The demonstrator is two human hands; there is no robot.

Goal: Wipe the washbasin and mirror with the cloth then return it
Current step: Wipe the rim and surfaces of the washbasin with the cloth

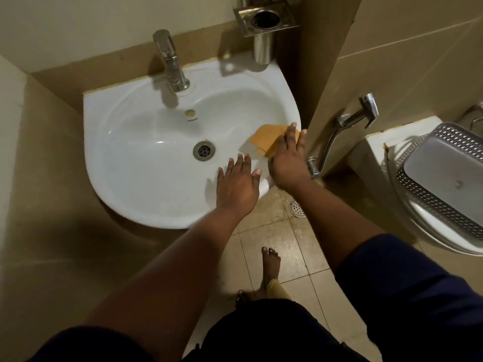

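The orange cloth [266,139] is lying on the inner right slope of the white basin [146,142], just below the rim. The right hand [287,158] is pressing it flat, fingers straight and spread, gripping nothing. The left hand [236,184] is resting beside it on the basin's near rim, fingers also straight and apart; whether the palm is touching the porcelain is hard to tell. The drain [204,151] is sitting near the cloth, and the tap [171,61] is standing at the back. A steel holder [264,24] is hanging above, and a toilet [441,184] is standing at the right.
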